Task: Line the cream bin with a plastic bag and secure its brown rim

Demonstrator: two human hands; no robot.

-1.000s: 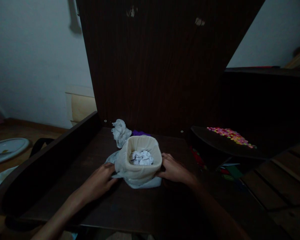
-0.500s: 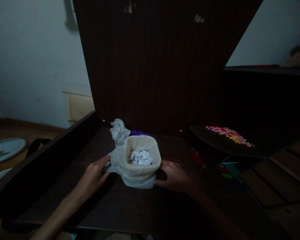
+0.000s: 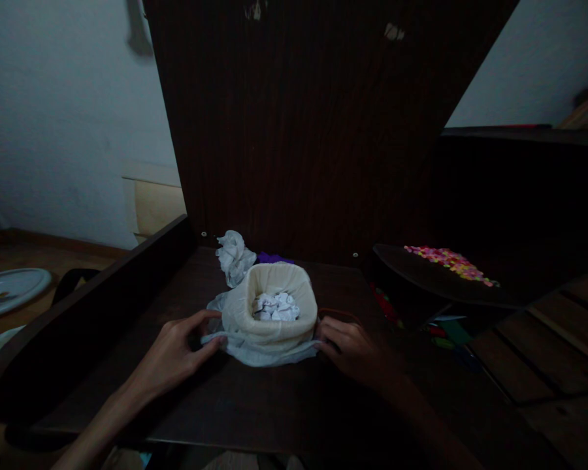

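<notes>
Front hem of the plastic bag (image 3: 269, 356) has spread wider since the earlier frame, now reaching past both sides of the bin (image 3: 284, 328), which stands on a dark board (image 3: 245, 411) with crumpled paper (image 3: 277, 307) inside. Left of the bin, the left hand (image 3: 176, 349) shows thumb and forefinger parted at the bag's edge, pinch not determinable; right of the bin, the right hand (image 3: 350, 346) holds the hem in a narrow grip.
</notes>
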